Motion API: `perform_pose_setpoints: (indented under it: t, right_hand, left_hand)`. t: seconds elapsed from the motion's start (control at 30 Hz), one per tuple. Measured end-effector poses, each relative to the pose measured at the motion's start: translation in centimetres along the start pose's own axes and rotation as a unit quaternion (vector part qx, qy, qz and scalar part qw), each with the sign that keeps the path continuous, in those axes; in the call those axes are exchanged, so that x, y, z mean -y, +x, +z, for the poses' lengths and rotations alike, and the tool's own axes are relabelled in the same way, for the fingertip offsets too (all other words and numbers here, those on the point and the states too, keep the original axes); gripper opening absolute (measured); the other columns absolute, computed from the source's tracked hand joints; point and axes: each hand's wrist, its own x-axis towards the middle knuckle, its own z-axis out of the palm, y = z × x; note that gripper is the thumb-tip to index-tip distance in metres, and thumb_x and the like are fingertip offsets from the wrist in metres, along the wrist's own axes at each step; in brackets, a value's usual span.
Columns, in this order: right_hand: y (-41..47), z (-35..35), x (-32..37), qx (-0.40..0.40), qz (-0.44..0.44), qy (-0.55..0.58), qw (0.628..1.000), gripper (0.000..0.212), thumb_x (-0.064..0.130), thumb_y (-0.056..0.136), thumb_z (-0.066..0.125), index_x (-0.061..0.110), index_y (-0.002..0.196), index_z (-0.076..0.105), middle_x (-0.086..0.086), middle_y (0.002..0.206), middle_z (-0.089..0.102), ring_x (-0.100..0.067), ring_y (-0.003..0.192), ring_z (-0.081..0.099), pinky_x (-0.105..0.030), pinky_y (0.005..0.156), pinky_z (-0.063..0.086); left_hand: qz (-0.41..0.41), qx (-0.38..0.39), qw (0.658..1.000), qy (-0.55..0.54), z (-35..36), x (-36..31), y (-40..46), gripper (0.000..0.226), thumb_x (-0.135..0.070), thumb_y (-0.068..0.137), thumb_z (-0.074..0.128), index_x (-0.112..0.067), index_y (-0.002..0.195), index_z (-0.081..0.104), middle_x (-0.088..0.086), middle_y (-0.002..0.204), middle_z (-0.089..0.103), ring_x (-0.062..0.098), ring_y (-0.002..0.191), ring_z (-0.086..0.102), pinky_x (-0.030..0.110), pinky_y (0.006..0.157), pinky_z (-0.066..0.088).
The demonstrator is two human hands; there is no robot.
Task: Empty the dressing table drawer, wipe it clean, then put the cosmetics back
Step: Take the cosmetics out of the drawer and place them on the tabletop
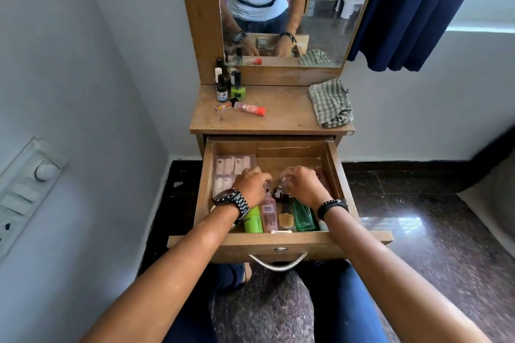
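Observation:
The wooden drawer (278, 241) stands pulled out and holds several cosmetics: a green tube (253, 219), a pink bottle (269, 214), an amber bottle (286, 217), a green flat bottle (304, 216) and a pink palette (227, 170) at the left. Both hands are inside it. My left hand (252, 182) curls over the bottles at the centre. My right hand (302, 182) closes around a small clear item, mostly hidden by the fingers. On the table top (284, 117) stand several small bottles (231, 86) and an orange-capped tube (249, 108) lying flat.
A checked cloth (331, 103) lies at the right of the table top. The mirror (281, 8) rises behind. A blue curtain (412, 8) hangs at the right, a switch panel (25, 195) is on the left wall. The drawer handle (278, 262) is near my knees.

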Motion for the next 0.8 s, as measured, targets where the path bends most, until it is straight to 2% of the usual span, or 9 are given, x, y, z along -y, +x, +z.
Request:
perform_pose_setpoints:
  t: [0.13, 0.23, 0.3, 0.4, 0.53, 0.6, 0.67, 0.73, 0.8]
  right_hand:
    - [-0.1, 0.5, 1.0, 0.027, -0.022, -0.060, 0.998, 0.033, 0.003, 0.090, 0.041, 0.010, 0.111, 0.066, -0.012, 0.111, 0.067, -0.028, 0.103, 0.060, -0.033, 0.092, 0.045]
    - [-0.1, 0.6, 1.3, 0.039, -0.032, -0.074, 0.996, 0.034, 0.005, 0.093, 0.038, 0.012, 0.112, 0.065, -0.015, 0.112, 0.067, -0.030, 0.104, 0.061, -0.035, 0.092, 0.047]
    - [-0.1, 0.6, 1.3, 0.042, -0.030, -0.069, 0.996, 0.033, 0.006, 0.095, 0.037, 0.011, 0.110, 0.065, -0.014, 0.111, 0.067, -0.028, 0.102, 0.062, -0.032, 0.088, 0.046]
    - [-0.1, 0.4, 1.1, 0.034, -0.002, -0.017, 0.999, 0.030, 0.003, 0.093, 0.038, 0.011, 0.104, 0.064, -0.010, 0.105, 0.068, -0.022, 0.089, 0.062, -0.023, 0.074, 0.044]
    - [0.1, -0.1, 0.8, -0.014, 0.027, 0.096, 0.995, 0.032, -0.003, 0.088, 0.039, 0.016, 0.102, 0.061, -0.001, 0.086, 0.066, -0.017, 0.071, 0.060, -0.025, 0.059, 0.050]
    - [0.0, -0.3, 0.9, -0.013, 0.017, 0.154, 0.988, 0.040, -0.009, 0.085, 0.040, 0.020, 0.103, 0.060, 0.005, 0.078, 0.061, -0.015, 0.073, 0.062, -0.026, 0.063, 0.054]
    - [-0.1, -0.4, 1.0, 0.000, -0.008, 0.174, 0.985, 0.051, -0.015, 0.082, 0.038, 0.023, 0.109, 0.060, 0.004, 0.082, 0.063, -0.015, 0.084, 0.064, -0.022, 0.068, 0.053]
    - [-0.3, -0.5, 1.0, -0.006, -0.025, 0.159, 0.987, 0.059, -0.017, 0.080, 0.037, 0.024, 0.118, 0.057, -0.003, 0.090, 0.066, -0.013, 0.087, 0.063, -0.020, 0.071, 0.051]
    - [-0.3, -0.5, 0.6, -0.027, -0.016, 0.116, 0.993, 0.052, -0.011, 0.081, 0.044, 0.022, 0.119, 0.055, -0.007, 0.091, 0.066, -0.015, 0.083, 0.062, -0.022, 0.073, 0.051]
  left_hand:
    - [-0.007, 0.023, 0.999, 0.046, 0.1, 0.2, -0.1, 0.034, -0.014, 0.089, 0.050, -0.024, 0.121, 0.059, 0.006, 0.116, 0.051, 0.027, 0.113, 0.041, 0.042, 0.100, 0.035]
    - [-0.003, 0.035, 0.998, 0.057, 0.2, 0.0, -0.2, 0.036, -0.010, 0.090, 0.045, -0.025, 0.119, 0.059, 0.006, 0.119, 0.053, 0.027, 0.116, 0.039, 0.044, 0.102, 0.032]
    - [-0.007, 0.035, 0.998, 0.046, 0.1, 0.0, -0.2, 0.034, -0.011, 0.091, 0.042, -0.025, 0.117, 0.060, 0.006, 0.121, 0.055, 0.027, 0.117, 0.040, 0.043, 0.102, 0.032]
    - [-0.016, 0.023, 0.998, 0.048, 0.2, -0.4, -0.4, 0.027, -0.025, 0.094, 0.039, -0.023, 0.110, 0.061, 0.005, 0.120, 0.059, 0.027, 0.117, 0.043, 0.044, 0.101, 0.030]
    - [-0.032, 0.005, 0.999, 0.043, 0.7, -0.8, 0.0, 0.036, -0.045, 0.093, 0.040, -0.018, 0.108, 0.057, 0.004, 0.118, 0.059, 0.027, 0.114, 0.046, 0.042, 0.096, 0.033]
    - [-0.036, -0.008, 0.999, 0.008, 0.7, -0.7, 0.3, 0.039, -0.048, 0.091, 0.044, -0.016, 0.110, 0.056, 0.005, 0.116, 0.059, 0.026, 0.111, 0.049, 0.041, 0.095, 0.036]
    - [-0.041, -0.038, 0.998, -0.039, 0.6, -0.4, 0.5, 0.038, -0.044, 0.091, 0.049, -0.012, 0.111, 0.056, 0.007, 0.109, 0.061, 0.026, 0.103, 0.055, 0.037, 0.090, 0.042]
    - [-0.047, -0.084, 0.993, -0.063, 0.5, -0.1, 0.5, 0.033, -0.036, 0.090, 0.054, -0.009, 0.109, 0.058, 0.010, 0.106, 0.063, 0.026, 0.099, 0.058, 0.035, 0.085, 0.046]
    - [-0.050, -0.117, 0.990, -0.064, 0.4, 0.4, 0.6, 0.030, -0.032, 0.090, 0.056, -0.008, 0.107, 0.060, 0.012, 0.105, 0.064, 0.027, 0.098, 0.059, 0.035, 0.082, 0.046]
